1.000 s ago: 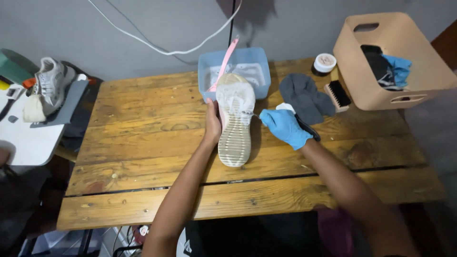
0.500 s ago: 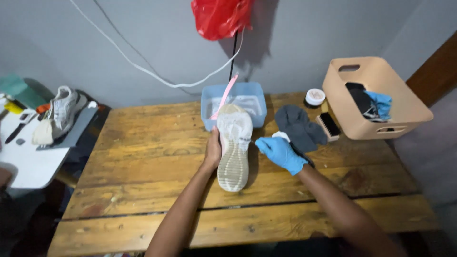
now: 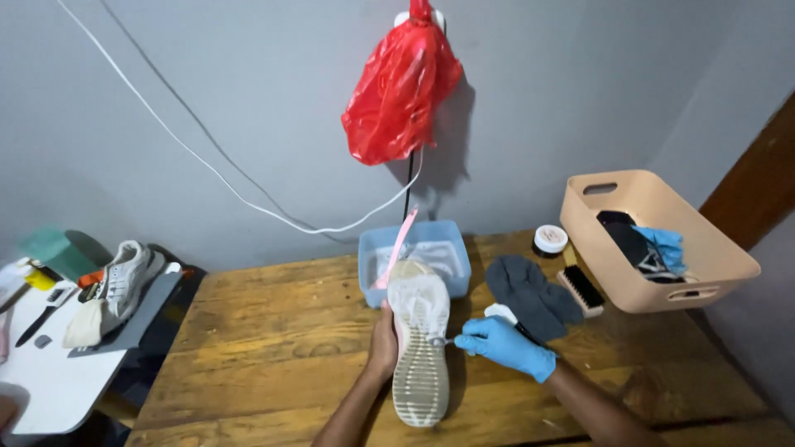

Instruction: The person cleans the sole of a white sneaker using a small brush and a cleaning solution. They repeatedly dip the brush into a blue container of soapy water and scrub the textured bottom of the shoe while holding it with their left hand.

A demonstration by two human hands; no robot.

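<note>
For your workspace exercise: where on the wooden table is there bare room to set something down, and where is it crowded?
Free: the table's left half, between its left edge and the shoe; also the right front, below the basket. Crowded: the back right, where tub, grey cloth, brush and jar cluster, and around both hands.

White sneaker (image 3: 420, 348) sole-up on wooden table, toe near, small tool (image 3: 443, 340) touching its sole

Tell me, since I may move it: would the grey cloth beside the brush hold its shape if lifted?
Probably not. The grey cloth lies flat and rumpled on the wooden table, so it looks floppy and light. Its soft surface should not be slippery.
</note>
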